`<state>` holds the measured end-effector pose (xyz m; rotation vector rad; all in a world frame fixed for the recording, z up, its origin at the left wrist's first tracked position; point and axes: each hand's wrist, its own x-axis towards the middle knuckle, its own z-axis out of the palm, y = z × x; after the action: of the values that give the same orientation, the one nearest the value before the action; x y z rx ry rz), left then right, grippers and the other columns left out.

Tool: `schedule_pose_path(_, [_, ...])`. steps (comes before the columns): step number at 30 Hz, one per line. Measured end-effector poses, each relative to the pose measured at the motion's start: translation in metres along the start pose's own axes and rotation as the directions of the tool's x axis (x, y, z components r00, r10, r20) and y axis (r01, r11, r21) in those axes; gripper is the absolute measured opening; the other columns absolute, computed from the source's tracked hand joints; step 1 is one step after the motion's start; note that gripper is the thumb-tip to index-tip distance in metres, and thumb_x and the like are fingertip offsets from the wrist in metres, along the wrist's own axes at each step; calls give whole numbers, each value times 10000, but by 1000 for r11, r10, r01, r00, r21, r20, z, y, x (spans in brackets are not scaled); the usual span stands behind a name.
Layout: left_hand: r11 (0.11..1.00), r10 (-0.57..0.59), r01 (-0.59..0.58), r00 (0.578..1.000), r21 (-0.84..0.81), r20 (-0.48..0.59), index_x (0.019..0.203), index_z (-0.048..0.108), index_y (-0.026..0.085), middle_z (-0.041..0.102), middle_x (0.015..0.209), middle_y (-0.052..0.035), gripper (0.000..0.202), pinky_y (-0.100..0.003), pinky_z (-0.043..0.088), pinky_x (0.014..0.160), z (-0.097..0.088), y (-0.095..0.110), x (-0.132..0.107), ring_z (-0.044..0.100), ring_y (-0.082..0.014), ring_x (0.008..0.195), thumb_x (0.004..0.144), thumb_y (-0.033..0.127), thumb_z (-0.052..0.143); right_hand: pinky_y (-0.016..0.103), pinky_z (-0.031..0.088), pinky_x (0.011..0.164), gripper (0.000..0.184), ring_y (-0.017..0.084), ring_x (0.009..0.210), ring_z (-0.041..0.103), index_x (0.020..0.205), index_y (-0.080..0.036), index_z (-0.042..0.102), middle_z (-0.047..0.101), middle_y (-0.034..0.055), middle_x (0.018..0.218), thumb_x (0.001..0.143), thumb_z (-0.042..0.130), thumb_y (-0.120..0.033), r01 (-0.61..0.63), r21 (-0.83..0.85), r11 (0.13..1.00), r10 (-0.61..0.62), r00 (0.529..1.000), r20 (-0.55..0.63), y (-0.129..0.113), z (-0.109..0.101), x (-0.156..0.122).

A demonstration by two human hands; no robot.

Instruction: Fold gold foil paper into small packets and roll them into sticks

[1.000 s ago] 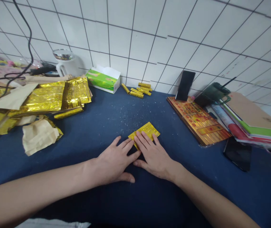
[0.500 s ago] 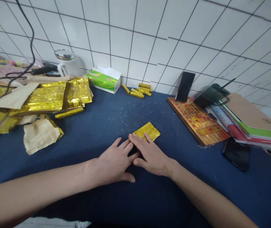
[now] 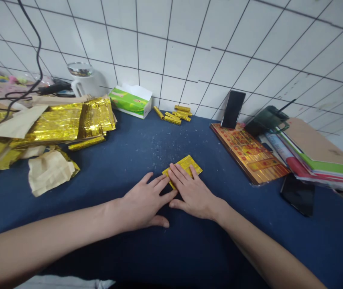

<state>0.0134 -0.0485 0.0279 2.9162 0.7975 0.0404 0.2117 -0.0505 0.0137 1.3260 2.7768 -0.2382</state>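
A small sheet of gold foil paper (image 3: 186,161) lies flat on the dark blue tabletop (image 3: 123,160), in front of me. My right hand (image 3: 191,192) rests palm down on it, fingers stretched out and covering its middle. My left hand (image 3: 145,200) is spread flat at the sheet's left edge, its fingertips touching the near left corner. Part of the sheet is hidden under the fingers. Several small gold foil rolls (image 3: 181,114) lie by the wall, beyond the sheet.
On the left is a heap of gold foil paper (image 3: 59,120), with a crumpled piece (image 3: 51,170) before it. A green tissue box (image 3: 130,100) and a white mug (image 3: 82,82) stand behind. At right are a phone (image 3: 233,109), a decorated packet (image 3: 249,156), stacked books (image 3: 318,148) and a dark phone (image 3: 298,194).
My right hand has slid slightly right across the foil sheet, its fingers pointing further forward, so the sheet's left corner now shows. My left hand has barely moved.
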Motion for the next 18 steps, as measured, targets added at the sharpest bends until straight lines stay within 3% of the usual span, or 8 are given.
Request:
schedule_pose_path(5, [1000, 14, -14, 1000, 4, 3, 1259, 418, 199, 422, 1322, -151, 697, -509, 233, 1002, -1, -3, 1, 348, -301, 1244, 723, 635, 513, 577, 47, 1043, 901, 277, 1348, 34, 1402, -95, 130, 87, 140, 1474, 767, 209, -729, -1, -6, 1000, 1, 1000, 11, -1, 1, 0])
schedule_pose_path(10, [993, -66, 70, 997, 92, -45, 1349, 272, 30, 283, 1399, -216, 909, -496, 156, 1040, 13, -6, 1, 222, -314, 1308, 752, 712, 339, 565, 48, 1047, 907, 274, 1349, 43, 1406, -96, 106, 65, 137, 1476, 766, 217, -729, -7, -16, 1000, 7, 1000, 0, 0, 4, -1])
schedule_pose_path(18, [986, -83, 86, 996, 143, -28, 1340, 312, 31, 304, 1385, -224, 964, -511, 105, 1045, 14, -7, 2, 240, -343, 1296, 707, 758, 328, 565, 62, 1048, 892, 278, 1347, 59, 1409, -108, 104, 109, 131, 1477, 772, 227, -720, -8, -34, 999, 7, 999, -32, -1, 4, 0])
